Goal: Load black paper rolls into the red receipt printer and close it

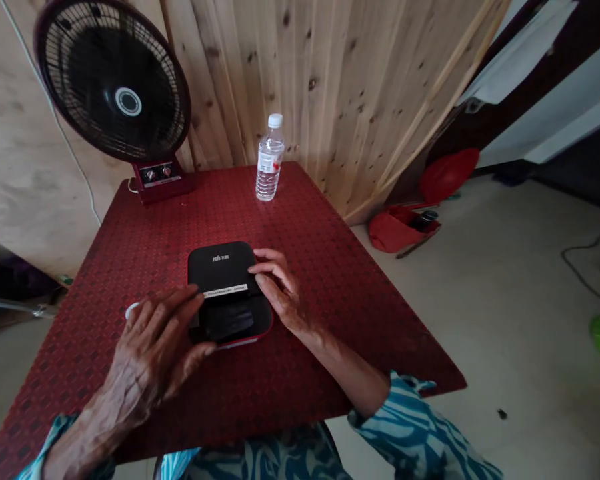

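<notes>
One red table [330,293], one fan [129,101], one clear bottle [268,167]. Two hands — left [153,343] and right [283,290], fingers loosely open — touch one black case [222,270] lying between them on the table.

A black case [225,267] with rounded corners and a red rim is lying flat on the patterned red table [330,293], near its middle. Its far part is showing a smooth matte face and pale lettering. A white strip [225,291] with small dark print is running across its middle. Its near part is looking darker, with a glossy black patch showing; what that is remains unclear.
</notes>
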`<move>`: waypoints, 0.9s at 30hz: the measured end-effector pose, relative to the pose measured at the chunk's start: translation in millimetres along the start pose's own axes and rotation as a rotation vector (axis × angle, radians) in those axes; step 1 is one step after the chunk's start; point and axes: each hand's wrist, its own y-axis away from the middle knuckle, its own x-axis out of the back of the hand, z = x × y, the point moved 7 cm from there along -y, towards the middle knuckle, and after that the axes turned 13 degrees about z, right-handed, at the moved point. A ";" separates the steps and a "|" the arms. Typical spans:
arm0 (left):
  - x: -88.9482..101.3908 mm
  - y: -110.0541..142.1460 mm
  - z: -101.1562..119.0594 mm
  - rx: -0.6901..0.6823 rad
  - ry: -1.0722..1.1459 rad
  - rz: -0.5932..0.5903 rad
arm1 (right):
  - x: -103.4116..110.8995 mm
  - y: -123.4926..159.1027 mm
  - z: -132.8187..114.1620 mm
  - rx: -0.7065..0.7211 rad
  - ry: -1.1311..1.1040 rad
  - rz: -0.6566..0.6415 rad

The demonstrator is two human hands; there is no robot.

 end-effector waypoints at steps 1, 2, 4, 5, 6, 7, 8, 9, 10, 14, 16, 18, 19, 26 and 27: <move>-0.8 1.0 -4.6 0.003 -0.044 -0.011 | -0.6 0.2 1.0 0.001 -0.015 0.011; -2.2 2.7 -7.7 -0.001 -0.070 -0.024 | -1.2 0.5 2.3 -0.002 -0.027 0.017; -5.6 7.3 -9.0 -0.025 -0.083 -0.050 | -2.9 1.9 5.2 -0.024 -0.031 0.014; -7.0 9.8 -8.2 -0.036 -0.083 -0.055 | -3.6 2.9 6.6 -0.039 -0.023 0.010; -8.4 12.0 -7.2 -0.042 -0.084 -0.057 | -4.1 3.9 7.8 -0.054 -0.012 0.007; -9.8 13.9 -6.5 -0.041 -0.086 -0.059 | -4.5 4.9 8.6 -0.064 -0.003 0.005; -10.9 15.3 -6.3 -0.035 -0.085 -0.057 | -4.8 5.8 9.0 -0.069 0.003 0.005; -11.5 16.2 -7.0 -0.022 -0.077 -0.054 | -5.0 6.6 9.3 -0.070 0.005 0.005; -11.5 16.7 -8.5 -0.008 -0.059 -0.052 | -5.2 7.3 9.7 -0.072 0.003 0.006; -3.1 20.5 -27.6 0.140 0.093 -0.110 | -4.0 11.3 16.5 -0.131 -0.031 0.039; 14.2 25.2 -45.4 0.318 0.109 -0.056 | -3.8 14.8 22.5 -0.184 -0.058 0.053; 37.9 34.7 -62.3 0.543 0.042 0.075 | -5.6 18.7 30.8 -0.251 -0.097 0.060; 47.5 41.5 -67.6 0.649 0.005 0.124 | -6.7 20.5 36.3 -0.299 -0.126 0.071; 41.0 66.0 -58.9 0.628 0.082 0.029 | -9.4 29.3 75.0 -0.536 -0.227 0.188; 41.1 69.1 -61.7 0.633 0.066 0.042 | -9.3 29.6 76.4 -0.515 -0.208 0.172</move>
